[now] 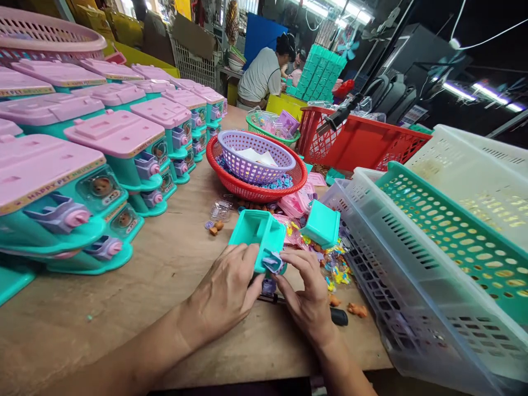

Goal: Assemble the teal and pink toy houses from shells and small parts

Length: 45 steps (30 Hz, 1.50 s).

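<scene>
A teal open-topped box (248,226) with an inner divider is tilted above the wooden table, and my left hand (231,280) grips its near left side. Fingertips and thumb of my right hand (305,286) pinch a small lavender part (274,263) against the box's near right corner. Below my hands lies a tool with a black handle (339,316), partly hidden by my right hand. Another teal box (322,223) rests just right of the held one, on small yellow and pink pieces. Brown figurines (357,310) lie near the tool handle.
Stacked pink-lidded teal boxes (119,132) fill the left. A lavender basket (256,157) sits in a red basket (258,192) ahead. Translucent crates (412,275) line the right, near a red crate (363,137). A person (259,77) sits in the background.
</scene>
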Motion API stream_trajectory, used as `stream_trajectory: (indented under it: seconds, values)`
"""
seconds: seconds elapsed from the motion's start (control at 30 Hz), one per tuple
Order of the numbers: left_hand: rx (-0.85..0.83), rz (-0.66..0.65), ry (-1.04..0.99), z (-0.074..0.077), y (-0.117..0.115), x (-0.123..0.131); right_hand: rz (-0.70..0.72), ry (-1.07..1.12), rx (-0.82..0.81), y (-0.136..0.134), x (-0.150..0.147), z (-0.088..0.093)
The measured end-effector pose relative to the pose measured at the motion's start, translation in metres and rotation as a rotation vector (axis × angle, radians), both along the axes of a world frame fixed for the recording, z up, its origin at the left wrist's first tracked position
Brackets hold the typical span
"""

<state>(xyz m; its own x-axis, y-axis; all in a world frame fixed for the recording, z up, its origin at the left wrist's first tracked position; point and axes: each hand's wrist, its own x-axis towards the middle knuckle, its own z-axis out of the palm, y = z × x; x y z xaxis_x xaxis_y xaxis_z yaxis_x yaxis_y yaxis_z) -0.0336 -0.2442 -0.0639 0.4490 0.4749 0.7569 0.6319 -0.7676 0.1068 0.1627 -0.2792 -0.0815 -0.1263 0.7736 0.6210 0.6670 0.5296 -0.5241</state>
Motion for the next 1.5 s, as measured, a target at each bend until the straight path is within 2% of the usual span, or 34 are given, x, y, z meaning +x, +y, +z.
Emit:
stream_trajectory:
  seconds: [0.07,0.27,0.6,0.7,0.83,1.0,1.1,1.23,1.37,1.5]
  values:
    - [0.027,0.018,0.015,-0.002,-0.001,-0.001,0.025,0.039,-0.013,0.0,0.001,-0.002]
    - [-0.056,0.009,0.047,-0.003,0.0,-0.002,0.025,0.054,-0.055,0.0,0.005,-0.005]
    - [-0.123,0.015,0.038,0.02,0.003,0.0,0.026,-0.028,-0.105,0.001,0.011,-0.001]
    - [-0.108,0.026,0.043,0.016,0.003,-0.001,0.049,-0.047,-0.095,0.001,0.012,-0.003]
    - [-0.082,0.048,0.085,0.002,-0.002,-0.004,0.065,-0.08,-0.074,-0.001,0.014,-0.003]
    - [-0.012,0.132,0.164,-0.011,-0.011,-0.003,0.092,-0.144,-0.059,-0.002,0.017,0.002]
    - [-0.027,0.151,0.182,-0.013,-0.015,-0.002,0.116,-0.155,-0.06,-0.002,0.019,0.004]
    - [-0.07,0.102,0.132,-0.015,-0.015,-0.002,0.131,-0.174,-0.072,-0.004,0.019,0.002]
    - [-0.136,0.055,0.121,-0.016,-0.01,-0.004,0.035,-0.212,-0.036,-0.007,0.013,0.002]
    - [-0.118,0.051,0.102,-0.009,-0.005,-0.001,-0.016,-0.259,-0.022,-0.005,0.005,0.009]
